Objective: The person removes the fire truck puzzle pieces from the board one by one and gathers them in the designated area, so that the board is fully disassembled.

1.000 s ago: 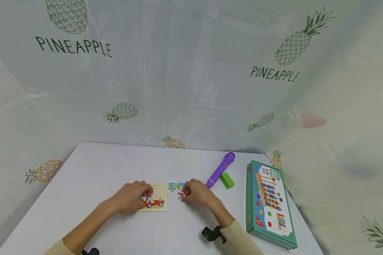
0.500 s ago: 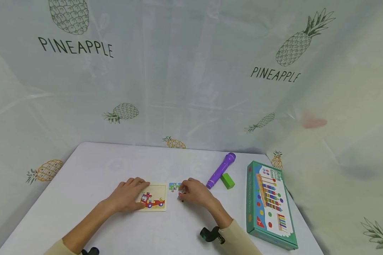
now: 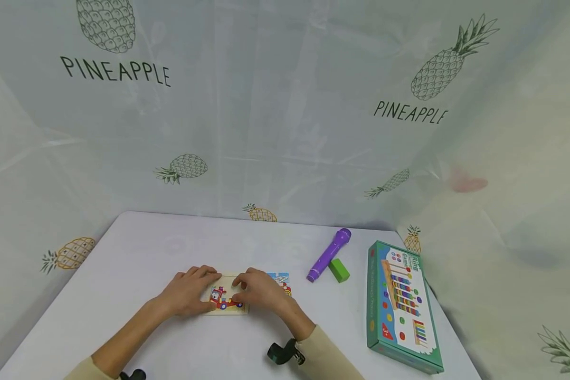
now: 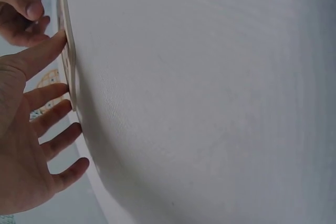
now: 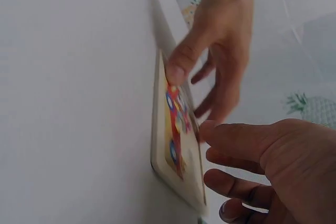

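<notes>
A wooden jigsaw puzzle board (image 3: 225, 312) lies on the white table, showing a red vehicle picture in its recess. My left hand (image 3: 184, 291) steadies its left side, with the thumb on the lower part and the straight, spread fingers at the upper edge, as the left wrist view (image 4: 26, 140) also shows. Over the board's right half is my right hand (image 3: 261, 289), its thumb and fingertips bent together around a small puzzle piece that the fingers mostly hide. In the right wrist view this hand (image 5: 294, 166) is close to the board (image 5: 178, 182).
Loose puzzle pieces (image 3: 280, 277) lie right of the board, partly behind my right hand. Farther right are a purple toy microphone (image 3: 329, 254), a green block (image 3: 339, 270) and a large green toy box (image 3: 404, 306). A pineapple-print curtain (image 3: 285, 132) stands behind the table.
My right hand has moved left from the loose pieces to the board, uncovering some pieces on the right. The left hand's fingers have drawn back slightly, showing more of the picture.
</notes>
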The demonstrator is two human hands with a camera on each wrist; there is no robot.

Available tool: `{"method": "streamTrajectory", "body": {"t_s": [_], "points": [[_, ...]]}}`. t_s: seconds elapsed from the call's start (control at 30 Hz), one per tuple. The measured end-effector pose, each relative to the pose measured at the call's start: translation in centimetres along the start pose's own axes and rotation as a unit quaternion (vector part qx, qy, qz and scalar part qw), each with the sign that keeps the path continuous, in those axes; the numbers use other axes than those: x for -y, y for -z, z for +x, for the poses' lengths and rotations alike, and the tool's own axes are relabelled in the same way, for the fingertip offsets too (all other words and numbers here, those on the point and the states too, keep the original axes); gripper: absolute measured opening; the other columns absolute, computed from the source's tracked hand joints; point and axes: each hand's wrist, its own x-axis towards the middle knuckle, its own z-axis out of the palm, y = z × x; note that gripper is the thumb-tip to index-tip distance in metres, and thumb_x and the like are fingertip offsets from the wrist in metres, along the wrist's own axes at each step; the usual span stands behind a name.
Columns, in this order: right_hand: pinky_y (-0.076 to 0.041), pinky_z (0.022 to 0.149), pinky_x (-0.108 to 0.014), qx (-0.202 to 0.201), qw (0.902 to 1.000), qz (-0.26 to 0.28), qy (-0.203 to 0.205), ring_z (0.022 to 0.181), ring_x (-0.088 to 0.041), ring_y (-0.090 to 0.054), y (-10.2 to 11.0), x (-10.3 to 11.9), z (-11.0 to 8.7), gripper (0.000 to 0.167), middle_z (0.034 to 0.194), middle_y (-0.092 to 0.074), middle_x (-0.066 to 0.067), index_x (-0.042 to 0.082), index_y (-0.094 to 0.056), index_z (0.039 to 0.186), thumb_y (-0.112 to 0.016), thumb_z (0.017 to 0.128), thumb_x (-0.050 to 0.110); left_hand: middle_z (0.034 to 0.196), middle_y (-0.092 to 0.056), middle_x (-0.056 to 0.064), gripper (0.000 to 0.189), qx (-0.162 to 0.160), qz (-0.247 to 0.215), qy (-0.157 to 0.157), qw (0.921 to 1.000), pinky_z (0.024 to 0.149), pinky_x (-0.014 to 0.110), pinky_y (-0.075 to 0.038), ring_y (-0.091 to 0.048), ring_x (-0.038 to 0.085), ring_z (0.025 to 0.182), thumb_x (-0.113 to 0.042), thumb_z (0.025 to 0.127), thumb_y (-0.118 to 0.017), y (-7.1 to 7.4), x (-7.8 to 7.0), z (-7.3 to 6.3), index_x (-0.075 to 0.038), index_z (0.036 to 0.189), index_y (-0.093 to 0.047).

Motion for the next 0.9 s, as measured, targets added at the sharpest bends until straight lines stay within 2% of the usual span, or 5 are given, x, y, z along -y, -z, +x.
{"method": "streamTrajectory", "body": {"t_s": [0.13,0.33,0.73,0.9], "points": [[-0.043,0.067,-0.018,0.008,0.9987,-0.042,0.027,0.077,-0.002,-0.051,-1.2,1.0,0.9,0.037,0.091,-0.062,0.006,0.017,-0.073,0.12,-0.077,0.088,0.034,0.137,-0.055,0.005,0.071,0.0,0.0,0.0,1.0,0.09,0.059,-0.044,-0.052,0.032,0.124,-0.045,0.079,-0.082,0.1,0.1,0.0,-0.013,0.138,-0.06],[-0.043,0.068,-0.017,-0.005,0.9942,-0.091,0.057,0.084,-0.003,-0.054,-2.2,1.8,1.4,0.039,0.102,-0.066,0.006,0.019,-0.072,0.124,-0.076,0.088,0.033,0.136,-0.056,0.005,0.07,-0.006,0.001,-0.007,1.0,0.089,0.059,-0.043,-0.053,0.031,0.123,-0.045,0.078,-0.082,0.2,0.0,-0.1,-0.013,0.137,-0.061],[-0.042,0.067,-0.017,-0.009,0.9958,-0.079,0.046,0.081,-0.003,-0.051,-2.4,2.1,1.6,0.036,0.094,-0.064,0.008,0.019,-0.073,0.123,-0.076,0.089,0.032,0.136,-0.056,0.004,0.07,0.0,0.008,-0.006,0.9999,0.088,0.059,-0.044,-0.053,0.031,0.123,-0.045,0.077,-0.083,0.5,-0.2,-0.1,-0.014,0.136,-0.061],[-0.042,0.067,-0.018,-0.015,0.9966,-0.068,0.042,0.081,-0.003,-0.051,-2.3,2.1,1.6,0.032,0.095,-0.065,0.007,0.019,-0.074,0.119,-0.075,0.09,0.029,0.136,-0.055,0.004,0.07,0.004,0.01,-0.004,0.9999,0.089,0.06,-0.044,-0.053,0.032,0.123,-0.046,0.077,-0.083,0.5,-0.2,0.0,-0.014,0.136,-0.061]]}}
